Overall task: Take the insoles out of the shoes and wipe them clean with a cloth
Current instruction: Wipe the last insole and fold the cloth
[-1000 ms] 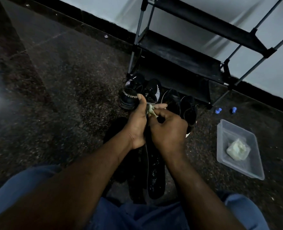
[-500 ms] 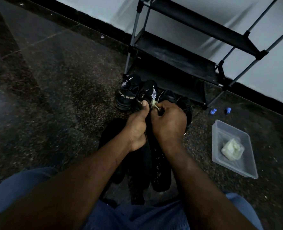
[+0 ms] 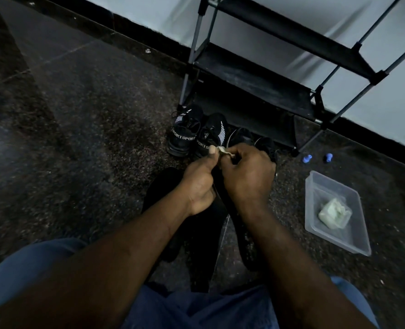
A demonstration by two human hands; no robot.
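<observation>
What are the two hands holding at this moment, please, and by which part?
A small pale cloth: the left hand pinches its exposed end, and the right hand bunches the rest in its grip.

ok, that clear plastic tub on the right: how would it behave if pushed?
The clear tub probably weighs little: thin walls, only a wad of cloth inside. Low and wide, it would likely slide on the glossy floor rather than tip. Its walls may flex if pinched.

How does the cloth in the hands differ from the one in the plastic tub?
The held cloth is pinched between left hand and right hand, only a sliver showing; the tub cloth lies loose and crumpled in the clear tub, fully visible. Both are pale.
</observation>
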